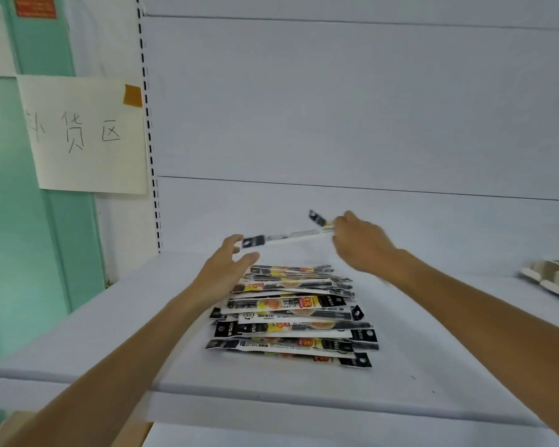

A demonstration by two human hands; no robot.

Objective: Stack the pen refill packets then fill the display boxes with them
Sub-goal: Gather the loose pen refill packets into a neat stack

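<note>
A loose pile of several pen refill packets (291,314), black, white and yellow, lies spread on the white shelf (142,317). My right hand (362,243) grips one packet (284,237) by its right end and holds it level above the far side of the pile. My left hand (229,269) hovers by the packet's left end with fingers spread; its fingertips are at or just short of the packet. A display box (552,275) shows partly at the right edge of the shelf.
The shelf's white back panel (336,124) rises behind the pile. A slotted upright (149,124) runs down the left side, with a handwritten paper sign (84,133) taped on a green wall. A cardboard edge (136,433) sits below the shelf front.
</note>
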